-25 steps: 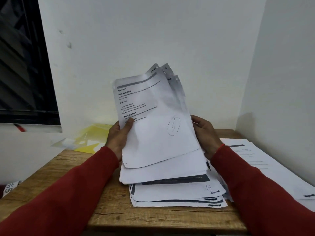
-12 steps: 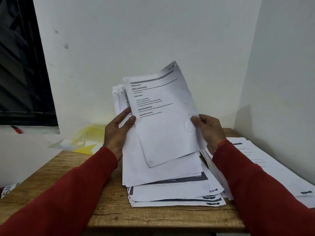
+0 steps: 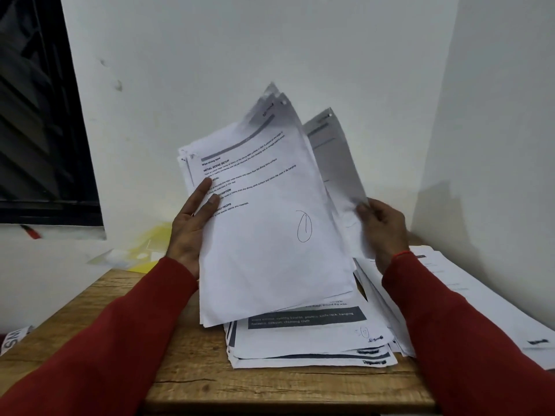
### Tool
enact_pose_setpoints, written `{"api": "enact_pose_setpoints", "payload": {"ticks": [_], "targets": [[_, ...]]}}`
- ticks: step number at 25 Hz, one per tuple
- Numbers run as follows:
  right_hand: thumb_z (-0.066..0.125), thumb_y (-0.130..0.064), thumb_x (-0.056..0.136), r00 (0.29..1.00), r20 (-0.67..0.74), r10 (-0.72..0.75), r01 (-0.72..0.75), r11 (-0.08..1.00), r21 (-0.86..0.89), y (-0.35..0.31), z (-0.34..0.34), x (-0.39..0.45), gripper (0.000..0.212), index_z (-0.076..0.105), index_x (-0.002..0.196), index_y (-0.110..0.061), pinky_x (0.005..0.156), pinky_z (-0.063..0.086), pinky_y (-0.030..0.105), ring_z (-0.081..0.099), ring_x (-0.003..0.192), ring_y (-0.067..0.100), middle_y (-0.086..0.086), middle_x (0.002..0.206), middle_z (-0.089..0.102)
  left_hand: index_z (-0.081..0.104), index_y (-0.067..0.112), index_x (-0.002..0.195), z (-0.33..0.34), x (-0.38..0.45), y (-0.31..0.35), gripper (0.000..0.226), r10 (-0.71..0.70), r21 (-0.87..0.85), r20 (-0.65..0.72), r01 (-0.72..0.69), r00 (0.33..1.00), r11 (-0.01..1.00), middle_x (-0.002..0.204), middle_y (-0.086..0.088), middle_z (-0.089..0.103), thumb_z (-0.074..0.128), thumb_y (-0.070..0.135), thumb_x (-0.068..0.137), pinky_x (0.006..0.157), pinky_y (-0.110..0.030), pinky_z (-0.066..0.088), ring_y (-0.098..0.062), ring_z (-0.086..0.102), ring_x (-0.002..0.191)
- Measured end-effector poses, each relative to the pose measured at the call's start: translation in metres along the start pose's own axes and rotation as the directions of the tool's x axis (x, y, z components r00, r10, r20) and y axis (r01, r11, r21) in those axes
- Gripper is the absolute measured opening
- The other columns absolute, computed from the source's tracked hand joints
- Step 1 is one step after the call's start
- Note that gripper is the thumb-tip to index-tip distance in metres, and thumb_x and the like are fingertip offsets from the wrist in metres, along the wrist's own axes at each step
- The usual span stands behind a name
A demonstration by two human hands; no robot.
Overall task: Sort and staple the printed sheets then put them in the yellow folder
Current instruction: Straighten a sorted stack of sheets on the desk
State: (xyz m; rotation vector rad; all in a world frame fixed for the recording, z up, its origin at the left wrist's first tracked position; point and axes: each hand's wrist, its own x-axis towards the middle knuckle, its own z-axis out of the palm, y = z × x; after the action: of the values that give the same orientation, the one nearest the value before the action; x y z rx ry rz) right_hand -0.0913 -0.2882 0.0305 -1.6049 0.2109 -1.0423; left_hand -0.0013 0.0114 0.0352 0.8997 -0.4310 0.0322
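Wooden table (image 3: pixel 186 382) in a white-walled corner. Sheaf (image 3: pixel 270 223): printed sheets held up above a flat pile (image 3: pixel 306 340), long axis tilted, top corner leaning up and right. Left hand (image 3: pixel 192 226) at its left edge, fingers (image 3: pixel 204 187) nearly straight across the front page. Right hand (image 3: pixel 383 232) at the right side, fingers curled, pinching rear sheets (image 3: pixel 336 157) fanned apart. Folder (image 3: pixel 153 244): yellow, lying behind the left hand by the wall.
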Motion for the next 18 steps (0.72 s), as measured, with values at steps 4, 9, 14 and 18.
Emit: {"api": "enact_pose_setpoints", "payload": {"ticks": [4, 9, 14, 18], "targets": [[0.062, -0.013, 0.095, 0.946, 0.322, 0.029, -0.106, 0.968, 0.226, -0.024, 0.028, -0.032, 0.017, 0.073, 0.107, -0.008, 0.069, 0.055, 0.03, 0.067, 0.076, 0.019, 0.009, 0.093, 0.074, 0.067, 0.021, 0.128, -0.007, 0.005, -0.01, 0.037, 0.013, 0.049, -0.08, -0.009, 0.997, 0.999, 0.124, -0.001, 0.071, 0.067, 0.012, 0.092, 0.095, -0.037, 0.056, -0.021, 0.066, 0.116], [0.046, -0.047, 0.099, 0.835, 0.532, 0.143, -0.286, 0.938, 0.197, -0.028, 0.034, -0.048, 0.039, 0.071, 0.11, -0.019, 0.073, 0.055, 0.033, 0.07, 0.083, 0.018, 0.003, 0.095, 0.075, 0.05, 0.031, 0.144, -0.009, 0.005, -0.024, 0.059, 0.129, 0.231, -0.053, -0.113, 0.99, 0.966, 0.141, 0.005, 0.058, 0.065, 0.004, 0.094, 0.1, -0.031, 0.052, -0.013, 0.059, 0.125], [0.076, -0.027, 0.084, 0.865, 0.501, 0.04, -0.068, 0.997, 0.037, -0.028, 0.032, -0.041, 0.041, 0.059, 0.121, -0.023, 0.098, 0.052, 0.049, 0.068, 0.109, 0.026, 0.002, 0.115, 0.072, 0.016, 0.036, 0.154, 0.012, -0.008, -0.013, 0.083, 0.216, 0.332, -0.013, -0.199, 0.976, 0.922, 0.127, 0.006, 0.065, 0.067, 0.01, 0.093, 0.091, -0.028, 0.055, -0.007, 0.067, 0.109], [0.07, -0.005, 0.087, 0.93, 0.363, -0.064, 0.025, 0.993, 0.112, -0.069, 0.031, -0.037, 0.035, 0.059, 0.118, -0.018, 0.093, 0.055, 0.042, 0.07, 0.102, 0.022, 0.005, 0.113, 0.072, 0.045, 0.013, 0.124, 0.045, -0.011, 0.026, 0.038, 0.387, 0.516, 0.084, -0.372, 0.918, 0.772, 0.111, 0.013, 0.067, 0.067, 0.024, 0.094, 0.085, -0.027, 0.056, -0.004, 0.068, 0.101]]}}
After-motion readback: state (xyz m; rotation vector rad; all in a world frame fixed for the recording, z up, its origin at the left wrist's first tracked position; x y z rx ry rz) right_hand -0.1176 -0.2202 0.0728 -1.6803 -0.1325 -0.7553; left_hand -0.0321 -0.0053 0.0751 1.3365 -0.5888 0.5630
